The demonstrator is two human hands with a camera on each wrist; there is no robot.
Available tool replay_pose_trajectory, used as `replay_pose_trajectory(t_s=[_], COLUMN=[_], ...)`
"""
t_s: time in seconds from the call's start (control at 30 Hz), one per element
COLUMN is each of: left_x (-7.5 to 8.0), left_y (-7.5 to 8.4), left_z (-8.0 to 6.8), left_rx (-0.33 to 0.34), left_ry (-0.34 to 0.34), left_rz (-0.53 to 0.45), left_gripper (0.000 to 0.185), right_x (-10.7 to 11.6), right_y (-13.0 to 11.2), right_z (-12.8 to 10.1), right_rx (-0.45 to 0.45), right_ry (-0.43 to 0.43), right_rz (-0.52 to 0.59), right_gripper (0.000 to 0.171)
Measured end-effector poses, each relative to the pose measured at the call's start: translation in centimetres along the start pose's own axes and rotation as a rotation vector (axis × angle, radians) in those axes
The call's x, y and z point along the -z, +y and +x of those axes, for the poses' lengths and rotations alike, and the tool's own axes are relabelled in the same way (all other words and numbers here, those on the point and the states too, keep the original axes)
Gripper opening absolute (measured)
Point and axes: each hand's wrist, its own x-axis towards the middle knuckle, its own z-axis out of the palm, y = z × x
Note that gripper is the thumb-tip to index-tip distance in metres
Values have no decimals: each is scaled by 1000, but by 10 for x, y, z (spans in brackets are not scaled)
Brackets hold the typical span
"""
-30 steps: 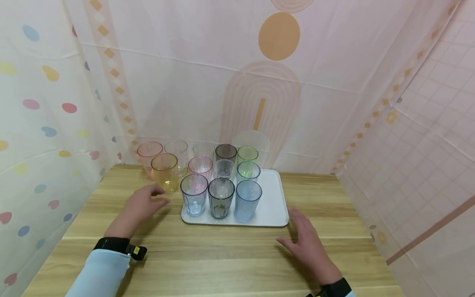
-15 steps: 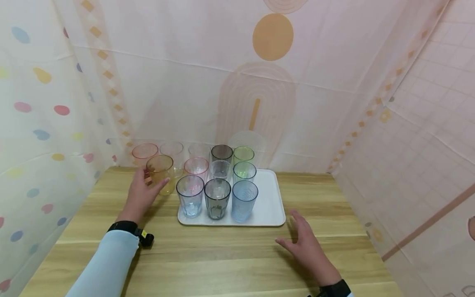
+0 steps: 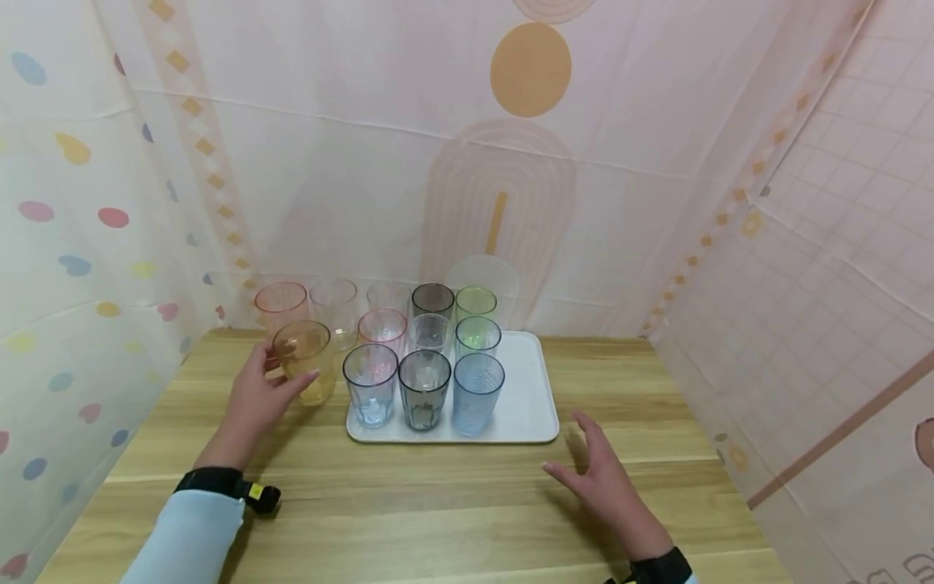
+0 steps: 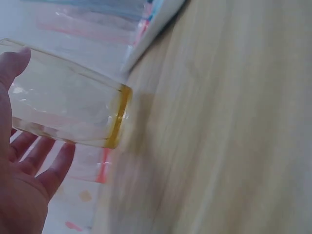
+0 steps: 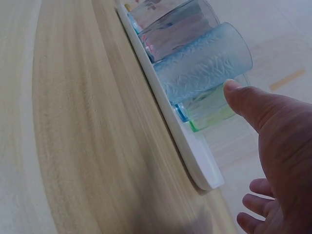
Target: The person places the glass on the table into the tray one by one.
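Head view: a person's left hand curls its thumb and fingers round an amber tumbler standing upright on the wooden tabletop, just left of a white tray. The right hand hovers over the tabletop near the tray's front right corner, fingers spread and holding nothing. Twelve tumblers can be counted: eight on the tray, among them a blue one at the front, with a smoky grey and a clear one beside it; behind stand a pink, a clear, a dark and two green. Off the tray are the amber one, a pink one and two clear ones at the back, by a patterned curtain

Left wrist view: the amber tumbler lies against the palm of the left hand, thumb at its rim and fingers below. Thin, rigid and see-through, it looks light and smooth-walled, likely slippery; a wrap round the middle of the wall suits it best

Right wrist view: the right hand is open, thumb extended toward the blue tumbler without touching it
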Motion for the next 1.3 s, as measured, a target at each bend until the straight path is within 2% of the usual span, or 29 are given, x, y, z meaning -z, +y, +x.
replay_pose_trajectory(t_s=[0.17, 0.27, 0.4, 0.5, 0.67, 0.8, 0.9, 1.1, 1.3], left_x=[13, 18, 19, 14, -10, -41, -67, -103, -118], left_y=[17, 30, 48, 63, 86, 101, 110, 127, 135], left_z=[-29, -49, -76, -94, -112, -120, -123, -128, -132], left_rx=[-41, -83, -142, -197, -303, -362, -404, -449, -434], left_ry=[-41, -85, -156, -202, -309, -428, -500, -595, -640], left_rz=[17, 33, 80, 76, -33, -133, -184, -232, -249], left_gripper=[84, 78, 75, 75, 77, 78, 77, 75, 73], right_x=[0, -3, -8, -11, -19, -27, -36, -53, -60], right_y=[-3, -5, -8, -11, -21, -35, -47, -65, -79], right_z=[0, -2, -1, 0, 1, 3, 5, 4, -4], right_rx=[-3, 29, 147, 241, 317, 341, 394, 544, 594], right_ry=[-4, 0, 0, -3, -37, -99, -146, -221, -275], right_rz=[39, 69, 102, 123, 164, 209, 231, 286, 431], right_gripper=[104, 101, 97, 94, 93, 94, 95, 94, 88])
